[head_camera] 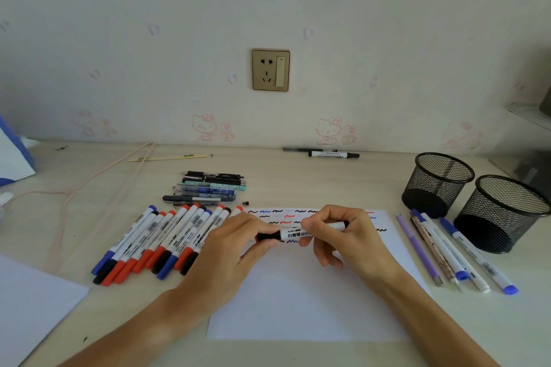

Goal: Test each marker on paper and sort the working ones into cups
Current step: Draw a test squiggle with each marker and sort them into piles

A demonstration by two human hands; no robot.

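Item held: a white-barrelled whiteboard marker with a black cap (298, 232), lying level above the top half of a white sheet of paper (301, 301). The left hand (229, 250) is grasping the black cap end with curled fingers and thumb; the right hand (343, 235) is pinching the white barrel, fingers curled round it. Whether the cap is seated on the barrel cannot be told.

Paper: lying flat on the pale wooden desk (89, 176), bearing rows of short black, blue and red squiggles (268, 211) along its far edge.

Left of paper: a fanned row of white markers with red, blue and black caps (155, 241), touching one another. Behind them, a small stack of dark and teal pens (208, 186).

Right of paper: a group of pens and blue-capped markers, including a lilac pen (447, 250), lying side by side. Just beyond them, two black wire-mesh cups (474, 199) are standing upright, close together.

Back edge of desk: a single white marker with black ends (333, 154) beside a thin dark pen, and a pale flat stick (167, 158). A pink cord (89, 182) is trailing across the left side. A second white sheet (29, 301) is lying at the near left corner. A gold wall socket (270, 70) is sitting on the patterned wall.
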